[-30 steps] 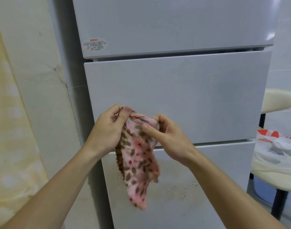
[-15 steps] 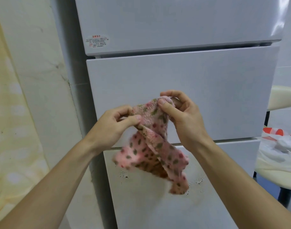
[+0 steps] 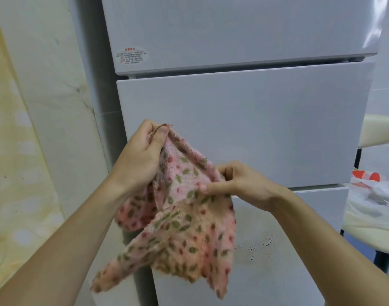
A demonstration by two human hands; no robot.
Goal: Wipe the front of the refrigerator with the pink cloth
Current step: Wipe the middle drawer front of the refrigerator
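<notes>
Before the refrigerator (image 3: 255,129), left hand (image 3: 140,157) and right hand (image 3: 240,184) pinch a leaf-spotted pink cloth (image 3: 184,228).

Bare left hand (image 3: 140,157), bare right hand (image 3: 240,186), left forearm (image 3: 67,228) and right forearm (image 3: 321,235) both uncovered to the frame's lower edge, short plain left thumbnail (image 3: 162,130).

Single head view, close, facing forward-down at refrigerator (image 3: 244,129) front.
</notes>
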